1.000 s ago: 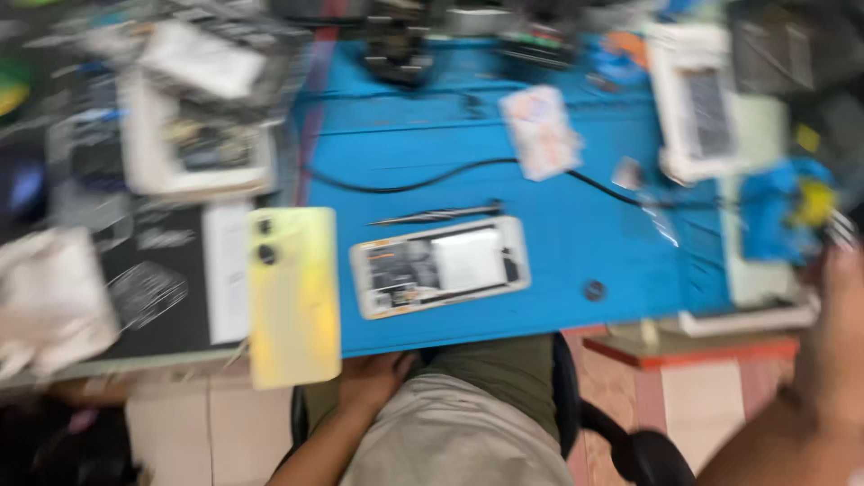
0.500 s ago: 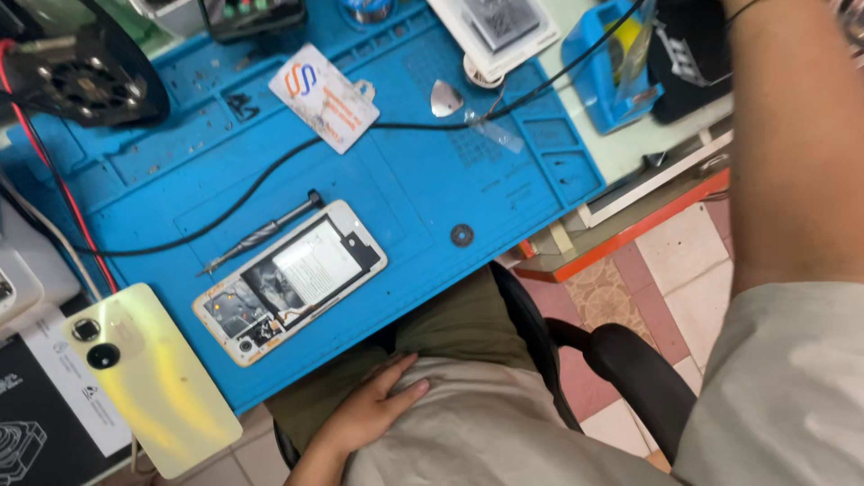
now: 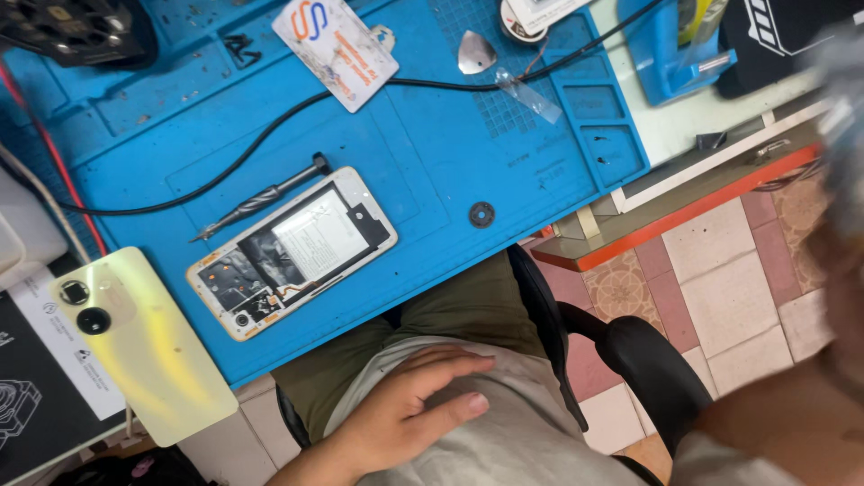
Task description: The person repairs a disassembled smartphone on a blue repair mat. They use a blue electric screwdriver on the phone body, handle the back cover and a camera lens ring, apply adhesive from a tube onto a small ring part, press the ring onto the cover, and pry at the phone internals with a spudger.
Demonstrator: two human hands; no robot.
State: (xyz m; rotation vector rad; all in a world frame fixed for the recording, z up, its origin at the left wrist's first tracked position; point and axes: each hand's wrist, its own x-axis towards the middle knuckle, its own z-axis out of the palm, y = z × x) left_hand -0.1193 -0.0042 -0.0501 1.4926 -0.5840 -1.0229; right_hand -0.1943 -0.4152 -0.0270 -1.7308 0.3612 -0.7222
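Left hand [image 3: 409,418] lay flat on lap, fingers loosely apart, empty. Right hand out of view. Opened smartphone [image 3: 292,252] sat just beyond hand on blue repair mat [image 3: 432,162], screwdriver [image 3: 261,196] alongside. Phone likely light, stiff, fragile inside; grip by side edges. Yellow back cover [image 3: 148,346] lay farther left.

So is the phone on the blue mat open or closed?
Open. The phone lies face down without its back cover, with its battery and circuit boards exposed. The yellow back cover lies separately, left of it.

On my blue mat [image 3: 432,171] lie a screwdriver [image 3: 256,198], a printed card [image 3: 335,49] across a black cable [image 3: 432,84], and what may be a metal pick [image 3: 475,52]. A yellow back cover [image 3: 144,346] sits at the mat's left corner.
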